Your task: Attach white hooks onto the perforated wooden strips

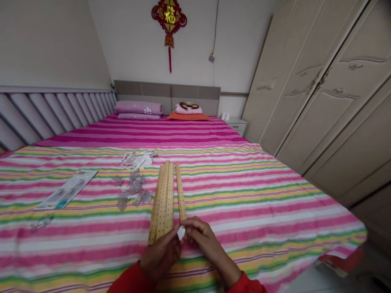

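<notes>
A small white piece (181,233), too small to name, is between the fingertips of both hands. My left hand (161,253) is closed, thumb at the left side of the piece. Pinched fingers of my right hand (202,237) meet it from the right. Just beyond the hands, several flat wooden strips with rows of small holes (165,195) lie side by side. One more narrow perforated wooden strip (180,191) lies apart to their right, its near end by my right fingertips.
Small clear plastic bags (136,183) lie left of the strips, with more clear packaging (139,159) behind. Farther left are a long flat package (69,190) and thin wire-like pieces (42,221). Everything rests on a striped bedsheet (244,203). A wardrobe (305,89) stands right.
</notes>
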Demonstrator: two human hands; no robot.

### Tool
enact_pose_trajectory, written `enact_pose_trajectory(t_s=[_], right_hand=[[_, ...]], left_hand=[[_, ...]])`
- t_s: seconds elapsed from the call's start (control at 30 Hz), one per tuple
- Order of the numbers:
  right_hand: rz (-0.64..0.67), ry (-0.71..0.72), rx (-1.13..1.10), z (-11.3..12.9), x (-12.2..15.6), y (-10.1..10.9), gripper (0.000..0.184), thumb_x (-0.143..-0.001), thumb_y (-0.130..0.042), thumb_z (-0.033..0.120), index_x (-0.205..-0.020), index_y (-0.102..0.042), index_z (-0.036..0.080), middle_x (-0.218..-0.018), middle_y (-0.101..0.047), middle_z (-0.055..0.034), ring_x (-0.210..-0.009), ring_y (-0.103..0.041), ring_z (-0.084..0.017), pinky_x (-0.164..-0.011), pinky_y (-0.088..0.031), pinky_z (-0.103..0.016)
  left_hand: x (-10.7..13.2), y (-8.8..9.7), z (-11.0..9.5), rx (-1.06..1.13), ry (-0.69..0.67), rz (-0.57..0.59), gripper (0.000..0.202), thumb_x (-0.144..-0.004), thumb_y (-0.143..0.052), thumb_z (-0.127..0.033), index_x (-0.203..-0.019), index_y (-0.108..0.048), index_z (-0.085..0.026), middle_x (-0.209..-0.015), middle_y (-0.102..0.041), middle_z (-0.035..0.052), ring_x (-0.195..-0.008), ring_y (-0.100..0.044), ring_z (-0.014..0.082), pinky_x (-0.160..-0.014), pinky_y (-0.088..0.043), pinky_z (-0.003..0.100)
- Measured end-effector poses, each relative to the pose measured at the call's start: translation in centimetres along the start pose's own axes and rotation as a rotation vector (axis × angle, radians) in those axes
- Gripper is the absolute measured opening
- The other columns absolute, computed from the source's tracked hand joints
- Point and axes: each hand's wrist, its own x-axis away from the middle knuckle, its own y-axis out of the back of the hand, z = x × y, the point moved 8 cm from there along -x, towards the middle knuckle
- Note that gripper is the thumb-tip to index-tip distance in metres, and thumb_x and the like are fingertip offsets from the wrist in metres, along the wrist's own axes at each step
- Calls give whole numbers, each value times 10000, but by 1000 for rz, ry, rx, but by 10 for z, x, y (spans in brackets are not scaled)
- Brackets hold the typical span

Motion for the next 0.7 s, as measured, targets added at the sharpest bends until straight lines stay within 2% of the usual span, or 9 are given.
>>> enact_pose_trajectory(t_s=[0.07, 0.13, 0.27, 0.4, 0.6, 0.7], right_hand=[[3, 45, 50, 3, 2, 1, 206, -709, -702, 371, -854, -756, 233, -802, -597, -10, -675, -582, -143, -631, -468, -264], [-17, 50, 72, 1, 2, 3, 214, -702, -716, 389, -823, -753, 216, -765, -620, -16, -671, -589, -151, -616, -465, -261], [-77, -61, 27, -15, 3, 10, 290, -670, -737, 452, -687, -708, 164, -557, -623, 7, -489, -539, -112, -494, -417, -226], [-153, -143, -96, -30, 1, 15, 396, -575, -784, 506, -675, -660, 144, -456, -606, 19, -386, -508, -95, -425, -392, -211], [-256, -169, -248, -46, -6, 16, 420, -526, -821, 471, -696, -614, 148, -477, -638, 6, -368, -547, -109, -391, -407, -204], [-287, -169, -250, -52, -8, 18, 403, -551, -806, 472, -670, -604, 145, -482, -631, 11, -350, -527, -93, -370, -390, -190]], left_hand=[[-2, 1, -1, -36, 0, 8, 118, -780, -673, -242, -837, -651, -141, -702, -683, 7, -597, -635, 63, -501, -463, 113], [-3, 2, -1, -88, 5, 15, 152, -760, -693, -274, -818, -649, -141, -688, -677, 7, -566, -619, 55, -472, -439, 106], [-7, 3, -6, -237, -21, -38, 246, -746, -693, -354, -775, -651, -114, -628, -663, 34, -514, -586, 56, -447, -402, 117], [-10, -2, -20, -399, -119, -78, 321, -691, -708, -433, -718, -647, -119, -611, -664, 43, -532, -590, 81, -481, -402, 153], [-15, -10, -43, -774, -413, -29, 279, -662, -693, -435, -656, -654, -159, -549, -615, -18, -527, -544, 102, -538, -406, 214], [-22, -5, -41, -764, -395, -38, 274, -656, -685, -433, -662, -650, -162, -550, -612, -23, -517, -540, 102, -534, -398, 220]])
